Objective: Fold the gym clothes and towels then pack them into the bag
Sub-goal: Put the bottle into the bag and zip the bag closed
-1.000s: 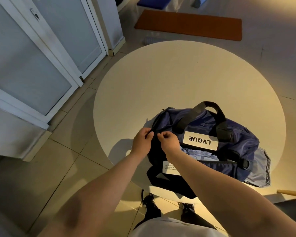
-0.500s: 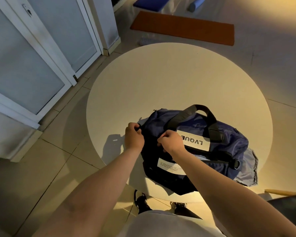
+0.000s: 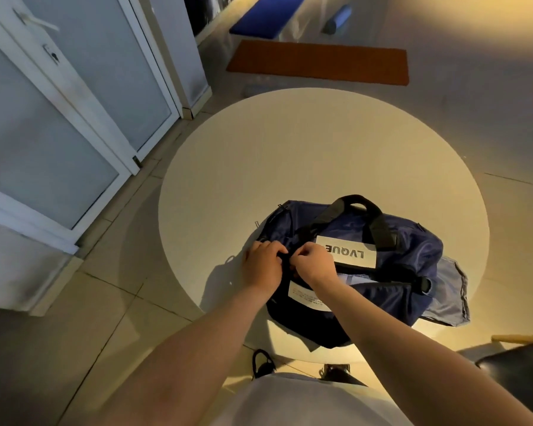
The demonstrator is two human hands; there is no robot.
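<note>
With the left grip (image 3: 263, 265) clamping the duffel bag (image 3: 413, 256) at its end, the right grip (image 3: 313, 262), pinching beside it, should pull straight to close it.

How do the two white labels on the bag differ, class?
The LVQUE label bears big bold letters; the near label bears small print. The LVQUE label lies on the far side, by the handle; the near label lies on the person's side. Both are white rectangles on the navy bag.
</note>
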